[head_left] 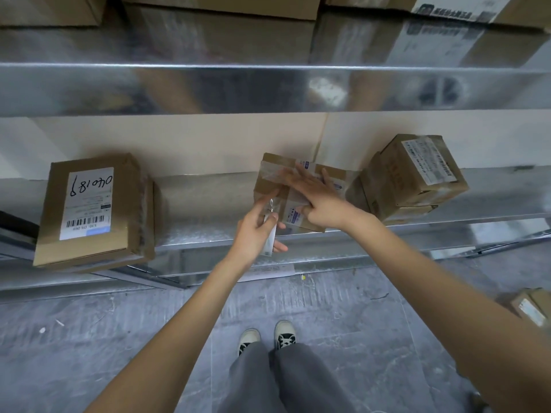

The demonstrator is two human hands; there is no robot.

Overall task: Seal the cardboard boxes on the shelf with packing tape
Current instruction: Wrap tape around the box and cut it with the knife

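Observation:
A small cardboard box (268,186) lies on the metal shelf (202,210) in the middle, with clear packing tape across its top and a white label. My right hand (316,195) lies flat on the box top, fingers straight, pressing the tape down. My left hand (256,231) is at the box's near left corner and grips a small whitish tool (269,234) with a metal part at its upper end; its forefinger points toward the tape.
A labelled box (89,207) marked 040189 lies on the shelf at the left. Stacked boxes (417,177) stand right of the middle box. More boxes (220,22) fill the upper shelf. Another box (533,305) sits on the grey floor at right, near my shoes (268,338).

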